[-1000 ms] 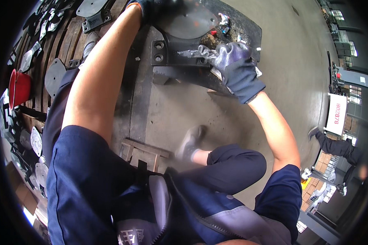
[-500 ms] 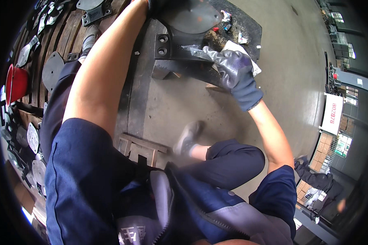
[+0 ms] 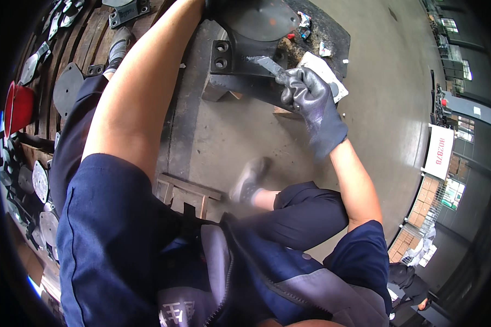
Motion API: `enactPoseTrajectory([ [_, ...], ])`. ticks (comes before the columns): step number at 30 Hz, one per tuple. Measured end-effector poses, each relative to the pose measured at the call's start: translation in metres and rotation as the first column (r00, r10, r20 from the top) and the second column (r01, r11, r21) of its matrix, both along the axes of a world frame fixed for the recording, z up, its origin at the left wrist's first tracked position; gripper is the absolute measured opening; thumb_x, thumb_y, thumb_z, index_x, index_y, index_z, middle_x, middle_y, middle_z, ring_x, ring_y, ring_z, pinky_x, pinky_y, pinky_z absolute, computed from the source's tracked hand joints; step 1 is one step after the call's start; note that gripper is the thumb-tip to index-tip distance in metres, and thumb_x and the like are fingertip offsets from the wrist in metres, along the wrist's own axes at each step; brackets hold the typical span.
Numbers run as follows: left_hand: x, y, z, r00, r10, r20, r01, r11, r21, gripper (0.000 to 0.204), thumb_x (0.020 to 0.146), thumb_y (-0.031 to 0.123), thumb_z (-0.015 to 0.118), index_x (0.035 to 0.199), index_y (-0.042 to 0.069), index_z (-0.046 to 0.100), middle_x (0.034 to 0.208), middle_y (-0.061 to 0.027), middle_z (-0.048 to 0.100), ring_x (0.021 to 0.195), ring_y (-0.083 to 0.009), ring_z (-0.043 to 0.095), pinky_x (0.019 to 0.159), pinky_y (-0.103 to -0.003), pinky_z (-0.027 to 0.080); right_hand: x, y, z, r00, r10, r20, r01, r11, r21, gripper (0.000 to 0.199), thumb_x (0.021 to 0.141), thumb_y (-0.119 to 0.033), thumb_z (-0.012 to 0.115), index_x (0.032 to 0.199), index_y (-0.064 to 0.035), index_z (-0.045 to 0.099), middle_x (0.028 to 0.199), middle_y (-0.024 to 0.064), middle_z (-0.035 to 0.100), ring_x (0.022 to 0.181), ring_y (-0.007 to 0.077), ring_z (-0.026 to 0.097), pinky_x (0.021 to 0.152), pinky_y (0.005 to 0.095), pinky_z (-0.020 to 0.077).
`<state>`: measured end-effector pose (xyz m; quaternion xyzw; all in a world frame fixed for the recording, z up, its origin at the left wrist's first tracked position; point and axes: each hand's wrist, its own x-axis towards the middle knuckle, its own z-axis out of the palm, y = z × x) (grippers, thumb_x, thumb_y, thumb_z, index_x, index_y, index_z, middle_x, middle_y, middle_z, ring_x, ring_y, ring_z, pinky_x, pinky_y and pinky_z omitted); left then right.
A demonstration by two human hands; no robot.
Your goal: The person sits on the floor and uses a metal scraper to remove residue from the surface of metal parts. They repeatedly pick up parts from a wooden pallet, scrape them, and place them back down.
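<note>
The right hand (image 3: 311, 109), in a dark glove, is curled tight around a flat metal blade (image 3: 267, 64) whose tip lies on the black casting (image 3: 240, 52) on the concrete floor (image 3: 387, 98). The left hand reaches past the top edge — its fingers cannot be seen. Small scraps (image 3: 305, 22) and a white card (image 3: 319, 68) lie beside the casting. Steel plates (image 3: 68, 87) lie on planks at left — a red bucket (image 3: 17, 106) stands there, its contents hidden.
</note>
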<state>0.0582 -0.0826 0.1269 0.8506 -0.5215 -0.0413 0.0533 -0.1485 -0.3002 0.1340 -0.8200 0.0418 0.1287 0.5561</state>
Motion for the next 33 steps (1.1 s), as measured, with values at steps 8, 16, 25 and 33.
enactPoseTrajectory([
  [8, 0.000, 0.001, 0.001, 1.000, -0.004, 0.002, 0.004, 1.000, 0.018, 0.045, 0.079, 0.029, 0.067, 0.118, 0.007, 0.056, 0.120, -0.0124, 0.058, 0.108, -0.0262, 0.060, 0.090, -0.034, 0.050, 0.018, -0.010, -0.003, 0.830, 0.297, 0.472, -0.071, 0.896, -0.438, 0.029, 0.086, 0.004, 0.046, 0.110, 0.0037, 0.061, 0.071, 0.0021, 0.055, 0.064, 0.0070, 0.051, 0.059, 0.0225, 0.0436],
  [16, 0.002, 0.003, -0.007, 0.999, 0.006, 0.032, -0.006, 1.000, 0.003, 0.041, 0.081, 0.029, 0.064, 0.117, 0.009, 0.057, 0.119, -0.0126, 0.059, 0.107, -0.0271, 0.060, 0.090, -0.035, 0.050, 0.027, -0.012, -0.016, 0.717, 0.514, 0.471, 0.042, 0.642, -0.765, 0.026, 0.076, 0.003, 0.055, 0.100, -0.0046, 0.064, 0.067, 0.0091, 0.060, 0.058, 0.0228, 0.062, 0.054, 0.0315, 0.0474],
  [25, -0.001, 0.004, 0.001, 0.999, 0.011, -0.031, -0.012, 1.000, -0.028, 0.037, 0.084, 0.030, 0.060, 0.114, 0.010, 0.058, 0.115, -0.0127, 0.060, 0.108, -0.0269, 0.060, 0.090, -0.035, 0.049, -0.014, 0.013, -0.025, 0.910, -0.010, 0.415, 0.110, 0.970, -0.218, 0.017, 0.092, -0.004, 0.050, 0.104, -0.0017, 0.062, 0.071, 0.0012, 0.063, 0.057, 0.0071, 0.054, 0.055, 0.0237, 0.0467],
  [33, 0.007, 0.006, -0.007, 0.999, -0.043, 0.026, 0.044, 0.999, -0.029, 0.037, 0.083, 0.030, 0.062, 0.113, 0.009, 0.058, 0.112, -0.0132, 0.061, 0.107, -0.0273, 0.060, 0.089, -0.035, 0.049, -0.034, 0.047, -0.037, 0.813, -0.109, 0.572, 0.379, 0.845, -0.377, 0.013, 0.088, -0.004, 0.056, 0.098, 0.0006, 0.061, 0.075, 0.0088, 0.064, 0.065, 0.0155, 0.061, 0.063, 0.0286, 0.0495],
])
